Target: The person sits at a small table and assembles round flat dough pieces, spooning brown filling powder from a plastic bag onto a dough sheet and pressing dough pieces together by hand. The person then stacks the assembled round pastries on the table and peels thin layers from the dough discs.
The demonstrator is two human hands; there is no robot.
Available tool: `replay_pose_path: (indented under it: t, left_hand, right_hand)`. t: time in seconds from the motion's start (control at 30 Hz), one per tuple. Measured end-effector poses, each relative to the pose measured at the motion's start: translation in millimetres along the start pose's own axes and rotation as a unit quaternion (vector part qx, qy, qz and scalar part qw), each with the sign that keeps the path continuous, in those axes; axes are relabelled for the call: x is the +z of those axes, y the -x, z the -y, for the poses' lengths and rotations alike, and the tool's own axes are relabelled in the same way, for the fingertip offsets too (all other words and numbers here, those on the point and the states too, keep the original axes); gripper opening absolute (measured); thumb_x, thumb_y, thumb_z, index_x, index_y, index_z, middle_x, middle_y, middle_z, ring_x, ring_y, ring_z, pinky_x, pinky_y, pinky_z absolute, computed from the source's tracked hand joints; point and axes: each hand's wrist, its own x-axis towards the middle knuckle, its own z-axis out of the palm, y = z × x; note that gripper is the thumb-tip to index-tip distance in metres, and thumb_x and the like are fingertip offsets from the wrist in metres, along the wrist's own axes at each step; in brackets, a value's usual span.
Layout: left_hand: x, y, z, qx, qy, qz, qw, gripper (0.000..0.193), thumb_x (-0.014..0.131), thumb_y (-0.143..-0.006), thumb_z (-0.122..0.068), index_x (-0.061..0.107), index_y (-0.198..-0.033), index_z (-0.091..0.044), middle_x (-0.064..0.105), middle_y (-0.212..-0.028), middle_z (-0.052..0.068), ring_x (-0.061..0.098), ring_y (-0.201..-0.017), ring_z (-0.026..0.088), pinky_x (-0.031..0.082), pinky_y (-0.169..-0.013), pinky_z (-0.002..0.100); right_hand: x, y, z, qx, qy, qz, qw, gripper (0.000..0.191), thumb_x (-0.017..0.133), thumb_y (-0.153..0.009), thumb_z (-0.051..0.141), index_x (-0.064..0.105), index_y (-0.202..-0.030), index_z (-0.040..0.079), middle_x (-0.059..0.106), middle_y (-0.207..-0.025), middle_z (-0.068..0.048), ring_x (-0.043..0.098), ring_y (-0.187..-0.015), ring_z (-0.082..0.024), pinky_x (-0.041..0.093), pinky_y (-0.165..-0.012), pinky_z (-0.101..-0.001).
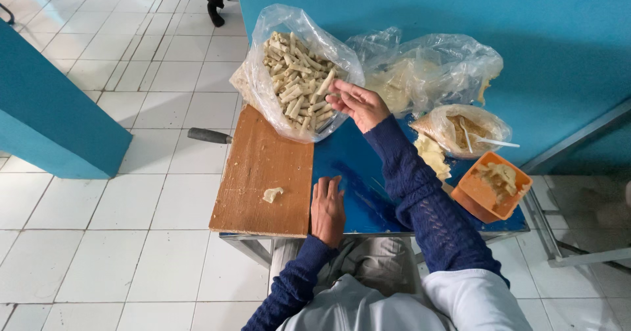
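Head view, looking down: the right hand (358,104) reaches to the mouth of a clear plastic bag (259,84) heaped with pale dough sticks (296,81), fingers spread and slightly curled, touching the topmost sticks; whether any stick is pinched I cannot tell. The left hand (327,209) lies flat and empty, palm down, on the blue worktop (358,173) just beside a wooden board (263,173), where one small dough scrap (272,194) sits.

Risks, as I judge them: the bag leans half over the board's far edge and the worktop's left side, so a pull on its rim could tip it and send sticks onto the tiled floor (118,193). The sticks look brittle; a hard grip could snap them. A knife handle (210,136) pokes out past the board's left edge, easy to knock off. Near the right sleeve, an orange tub (483,203) of dough pieces overhangs the worktop's corner, and a swinging elbow could shove it over. A smaller bag (470,130) with a white plastic spoon lies behind the tub.
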Motion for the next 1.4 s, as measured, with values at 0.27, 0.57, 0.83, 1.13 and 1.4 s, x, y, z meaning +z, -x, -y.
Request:
replay_pose_path:
  t: [0.27,0.57,0.83,1.13,1.4]
  left_hand:
    - [0.5,0.1,-0.1,0.017,-0.015,0.013,1.0,0.034,0.063,-0.09,0.0,0.059,-0.123,0.004,0.057,-0.113,0.022,0.055,-0.101,0.04,0.047,-0.088,0.048]
    - [0.5,0.0,-2.8,0.032,-0.019,0.029,0.999,0.035,0.065,-0.089,-0.004,0.061,-0.123,0.001,0.058,-0.113,0.019,0.056,-0.103,0.038,0.047,-0.088,0.047]
    - [-2.8,0.8,-5.7,0.027,-0.012,0.049,0.998,0.037,0.067,-0.089,-0.006,0.061,-0.125,-0.001,0.058,-0.115,0.018,0.055,-0.104,0.037,0.047,-0.089,0.046]
    - [-4.2,-2.0,-7.9,0.025,-0.018,0.076,0.997,0.038,0.067,-0.09,-0.008,0.06,-0.127,0.0,0.057,-0.115,0.017,0.055,-0.104,0.036,0.047,-0.089,0.046]
    - [-8.1,-3.9,-8.6,0.032,-0.013,0.077,0.996,0.038,0.068,-0.09,-0.008,0.06,-0.126,0.0,0.057,-0.116,0.017,0.055,-0.103,0.036,0.048,-0.088,0.046]
  right_hand:
    - [-105.8,24.1,66.3,-0.122,0.222,-0.263,0.931,0.047,0.049,-0.116,0.038,0.07,-0.097,0.0,0.075,-0.098,-0.01,0.067,-0.087,-0.012,0.057,-0.078,-0.0279]
    - [-74.0,24.4,44.4,-0.135,0.377,-0.158,0.902,0.018,0.06,-0.108,0.013,0.074,-0.109,0.003,0.076,-0.102,-0.004,0.067,-0.087,-0.009,0.054,-0.074,-0.0232]
    - [17.6,-3.0,41.4,-0.216,0.457,-0.074,0.859,0.02,0.061,-0.1,-0.005,0.073,-0.113,0.003,0.075,-0.104,-0.007,0.074,-0.09,-0.014,0.058,-0.076,-0.0262]
    - [8.6,-20.3,37.8,-0.307,0.569,-0.077,0.759,0.023,0.062,-0.096,-0.008,0.077,-0.108,0.005,0.073,-0.103,-0.011,0.072,-0.088,-0.019,0.058,-0.072,-0.0294]
    - [-94.4,-3.8,61.3,-0.187,0.423,-0.3,0.834,0.007,0.074,-0.102,0.007,0.069,-0.098,0.004,0.074,-0.085,-0.007,0.067,-0.069,-0.011,0.054,-0.06,-0.0258]
